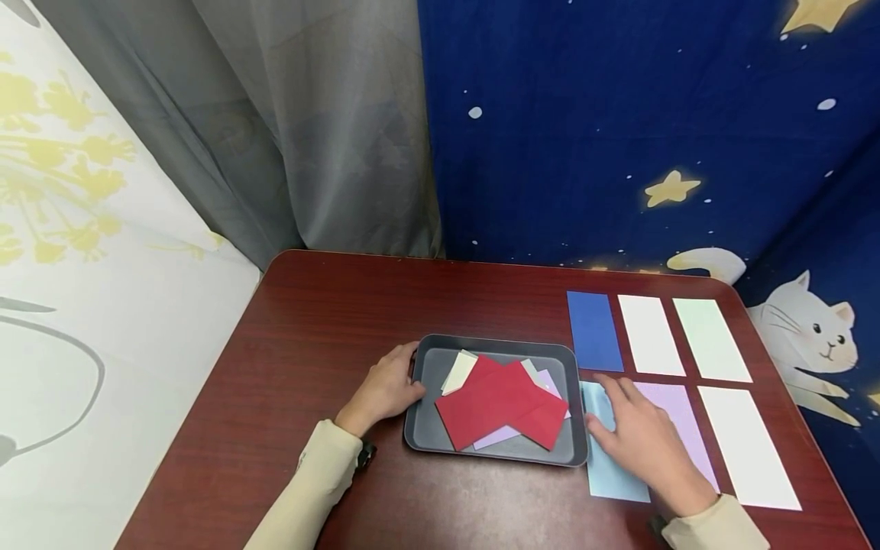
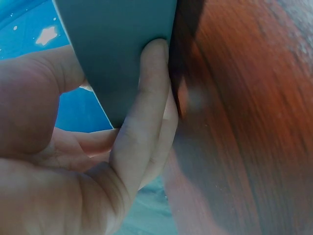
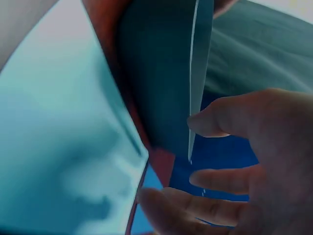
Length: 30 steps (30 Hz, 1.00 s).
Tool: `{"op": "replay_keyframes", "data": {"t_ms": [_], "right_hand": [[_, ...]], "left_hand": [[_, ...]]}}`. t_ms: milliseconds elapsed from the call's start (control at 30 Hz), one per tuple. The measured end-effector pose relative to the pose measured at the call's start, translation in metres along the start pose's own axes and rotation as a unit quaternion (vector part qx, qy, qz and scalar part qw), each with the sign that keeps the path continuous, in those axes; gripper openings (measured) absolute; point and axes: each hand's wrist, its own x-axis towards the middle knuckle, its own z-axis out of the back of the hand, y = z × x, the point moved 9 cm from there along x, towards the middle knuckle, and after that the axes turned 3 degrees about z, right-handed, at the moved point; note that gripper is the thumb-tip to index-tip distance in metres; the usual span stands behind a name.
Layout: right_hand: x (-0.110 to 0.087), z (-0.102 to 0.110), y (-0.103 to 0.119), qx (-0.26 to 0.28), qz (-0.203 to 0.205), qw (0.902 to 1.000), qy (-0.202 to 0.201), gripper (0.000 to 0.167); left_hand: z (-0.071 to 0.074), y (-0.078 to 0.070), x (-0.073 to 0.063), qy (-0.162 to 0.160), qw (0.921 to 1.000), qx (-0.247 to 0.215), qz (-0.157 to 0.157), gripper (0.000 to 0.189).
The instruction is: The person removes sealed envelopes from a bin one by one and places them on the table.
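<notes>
A dark grey baking tray (image 1: 426, 437) lies on the table, holding red envelopes (image 1: 498, 401), a cream one (image 1: 459, 372) and lilac ones (image 1: 496, 437). My left hand (image 1: 385, 389) grips the tray's left side, thumb at the rim and fingers against the outer wall (image 2: 115, 58). To the right of the tray, my right hand (image 1: 642, 435) hovers over a light blue sheet (image 1: 612, 470) with fingers spread. In the right wrist view its thumb (image 3: 215, 117) overlaps the tray's edge; whether it touches I cannot tell.
Right of the tray, several paper rectangles lie in two rows: dark blue (image 1: 594, 332), white (image 1: 651, 336), pale green (image 1: 711, 340), lilac (image 1: 677, 420) and another white (image 1: 749, 451). A grey curtain (image 1: 351, 122) and a blue starry curtain (image 1: 584, 137) hang behind the brown table (image 1: 275, 428).
</notes>
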Motion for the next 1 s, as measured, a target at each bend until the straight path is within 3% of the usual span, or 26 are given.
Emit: {"op": "replay_keyframes", "data": {"t_ms": [300, 433, 567, 667, 800, 900, 1000], "right_hand": [[0.006, -0.011, 0.019, 0.042, 0.031, 0.9979, -0.038, 0.064], [0.006, -0.017, 0.026, 0.045, 0.042, 0.9974, -0.036, 0.069], [0.005, -0.02, 0.031, 0.045, 0.045, 0.9974, -0.033, 0.073], [0.005, -0.02, 0.033, 0.044, 0.043, 0.9975, -0.034, 0.073], [0.005, -0.02, 0.034, 0.044, 0.039, 0.9977, -0.032, 0.073], [0.006, -0.021, 0.034, 0.043, 0.036, 0.998, -0.03, 0.073], [0.006, -0.021, 0.033, 0.042, 0.033, 0.9981, -0.031, 0.074]], "left_hand": [[-0.001, 0.001, 0.002, -0.002, 1.0, 0.001, -0.004, 0.077], [-0.008, 0.012, 0.009, -0.009, 0.9993, 0.003, -0.037, 0.076], [-0.008, 0.012, 0.011, -0.025, 0.9986, 0.022, -0.04, 0.075], [0.003, -0.007, 0.002, -0.044, 0.9985, 0.028, -0.018, 0.075], [0.014, -0.035, -0.01, -0.095, 0.9927, 0.062, -0.04, 0.074], [0.019, -0.06, -0.02, -0.138, 0.9816, 0.092, -0.095, 0.07], [0.015, -0.085, -0.03, -0.159, 0.9675, 0.114, -0.16, 0.065]]}}
